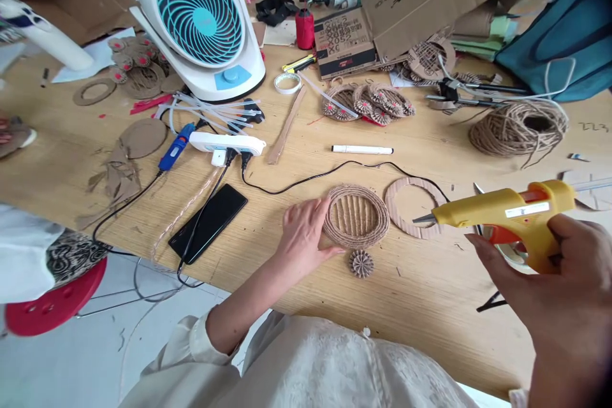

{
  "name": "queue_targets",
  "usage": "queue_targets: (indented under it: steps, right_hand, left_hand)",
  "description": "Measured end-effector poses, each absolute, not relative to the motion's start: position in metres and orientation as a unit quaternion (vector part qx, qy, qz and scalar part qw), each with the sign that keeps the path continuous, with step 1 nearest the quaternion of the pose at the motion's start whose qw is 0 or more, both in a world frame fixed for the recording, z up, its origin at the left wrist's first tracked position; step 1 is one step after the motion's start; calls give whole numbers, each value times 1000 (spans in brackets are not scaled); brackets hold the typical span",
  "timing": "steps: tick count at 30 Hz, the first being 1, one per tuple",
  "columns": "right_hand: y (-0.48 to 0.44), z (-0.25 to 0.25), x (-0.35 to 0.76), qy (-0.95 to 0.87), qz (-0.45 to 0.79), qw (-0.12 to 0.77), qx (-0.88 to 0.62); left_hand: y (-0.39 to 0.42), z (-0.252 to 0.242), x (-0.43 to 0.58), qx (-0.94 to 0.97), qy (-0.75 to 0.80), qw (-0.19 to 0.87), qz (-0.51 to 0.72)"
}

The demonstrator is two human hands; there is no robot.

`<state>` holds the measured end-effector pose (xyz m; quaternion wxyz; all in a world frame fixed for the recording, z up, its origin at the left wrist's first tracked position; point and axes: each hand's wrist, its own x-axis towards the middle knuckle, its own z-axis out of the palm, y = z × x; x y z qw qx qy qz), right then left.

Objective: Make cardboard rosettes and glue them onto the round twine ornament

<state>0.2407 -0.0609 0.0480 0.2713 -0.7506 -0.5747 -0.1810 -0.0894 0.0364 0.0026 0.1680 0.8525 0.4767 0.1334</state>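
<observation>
A yellow hot glue gun (507,210) is gripped in my right hand (568,280), its metal nozzle pointing left over a flat corrugated cardboard ring (398,217). My left hand (306,236) holds the left edge of a round twine-wrapped frame (381,211), with strands of twine stretched across its opening. The fingers sit on its upper left rim and the thumb near its lower left. A small pleated cardboard rosette (361,264) lies just below the frame. Scissors, mostly hidden, lie behind the glue gun.
A white fan (253,67), a power strip (253,145) with cables and a black phone (209,224) stand left. Farther back are finished rosette rings (366,102), a marker (362,149), a twine ball (519,131) and a cardboard box (430,0). Another person's hand (6,131) shows far left.
</observation>
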Motion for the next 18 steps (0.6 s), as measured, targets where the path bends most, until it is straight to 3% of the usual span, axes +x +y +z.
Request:
queue_targets:
  steps: [9,18]
  right_hand:
    - [-43,22,233,-636,-263,210,-694]
    - [-36,14,224,-679,-295,235,-630]
  left_hand:
    - [18,8,-140,806,526,200,185]
    - [23,-3,-110,798,572,121,146]
